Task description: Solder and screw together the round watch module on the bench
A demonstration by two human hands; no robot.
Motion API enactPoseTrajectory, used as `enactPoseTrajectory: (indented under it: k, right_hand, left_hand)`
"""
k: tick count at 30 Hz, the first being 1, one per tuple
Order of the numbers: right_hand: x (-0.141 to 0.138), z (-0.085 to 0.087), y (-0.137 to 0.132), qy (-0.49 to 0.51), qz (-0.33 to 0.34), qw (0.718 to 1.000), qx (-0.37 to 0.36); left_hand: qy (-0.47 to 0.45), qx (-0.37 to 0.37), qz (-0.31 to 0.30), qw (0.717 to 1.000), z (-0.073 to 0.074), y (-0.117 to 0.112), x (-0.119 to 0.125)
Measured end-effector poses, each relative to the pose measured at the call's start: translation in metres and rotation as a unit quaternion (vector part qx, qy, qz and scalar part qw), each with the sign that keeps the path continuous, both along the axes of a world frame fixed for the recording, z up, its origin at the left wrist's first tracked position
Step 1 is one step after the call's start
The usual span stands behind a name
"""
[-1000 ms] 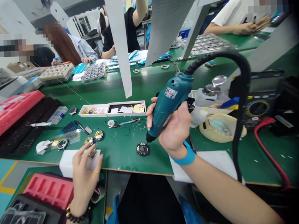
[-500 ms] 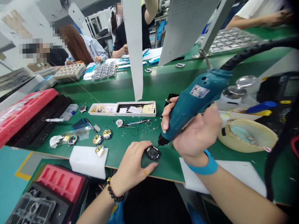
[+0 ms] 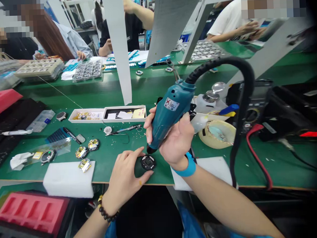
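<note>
In the head view my right hand (image 3: 174, 135) is wrapped around a teal electric screwdriver (image 3: 171, 110). The tool slants down to the left, and its dark nose is at the upper rim of a round black watch part (image 3: 148, 162). The bit's tip is too small to make out. That part lies flat near the bench's front edge. My left hand (image 3: 126, 172) steadies it from the left, index finger at its top side and thumb below. Several round watch modules (image 3: 94, 145) with yellow film lie further left, one on a white foam sheet (image 3: 68, 179).
A divided white box (image 3: 124, 115) and tweezers (image 3: 126, 129) lie beyond my hands. On the right are a yellowish bowl (image 3: 217, 134), a dispenser bottle (image 3: 209, 98) and the screwdriver's black cable (image 3: 247, 81). Red foam trays (image 3: 34, 210) are at lower left. Co-workers sit across the bench.
The view has swung right, so everything shifts left in the picture. The screwdriver stands more upright, its nose over the round part's upper rim. My left hand keeps its place beside the part.
</note>
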State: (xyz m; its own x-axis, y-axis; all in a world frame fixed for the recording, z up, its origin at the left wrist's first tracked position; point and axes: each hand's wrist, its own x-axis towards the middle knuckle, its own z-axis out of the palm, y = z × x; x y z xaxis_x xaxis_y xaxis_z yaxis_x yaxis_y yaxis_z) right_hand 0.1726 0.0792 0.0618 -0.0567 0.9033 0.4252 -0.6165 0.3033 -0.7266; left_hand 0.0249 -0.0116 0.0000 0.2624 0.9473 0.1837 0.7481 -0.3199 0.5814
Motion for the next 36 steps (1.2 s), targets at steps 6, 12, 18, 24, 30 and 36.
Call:
enactPoseTrajectory:
  k: [6, 12, 18, 24, 30, 36]
  right_hand:
    - [-0.003, -0.005, 0.000, -0.024, -0.003, 1.000, -0.016]
    - [-0.003, -0.013, -0.001, -0.026, 0.019, 0.999, -0.013]
    - [-0.004, -0.016, 0.000, -0.036, 0.024, 0.999, -0.018]
    - [-0.004, -0.014, -0.001, -0.047, 0.037, 0.998, -0.015]
    - [-0.003, -0.018, -0.006, -0.067, 0.064, 0.996, -0.005]
    - [-0.003, -0.019, -0.012, -0.084, 0.099, 0.991, -0.021]
  left_hand:
    - [0.012, 0.034, -0.009, 0.999, -0.006, -0.002, -0.001]
    - [0.015, 0.049, -0.008, 0.999, -0.006, -0.001, -0.001]
    - [0.017, 0.045, -0.009, 0.999, -0.005, -0.002, -0.001]
    - [0.013, 0.046, -0.010, 0.999, -0.005, -0.003, -0.001]
    - [0.013, 0.043, -0.007, 0.999, -0.005, -0.002, 0.000]
    - [0.018, 0.040, 0.003, 0.999, -0.006, -0.003, 0.000]
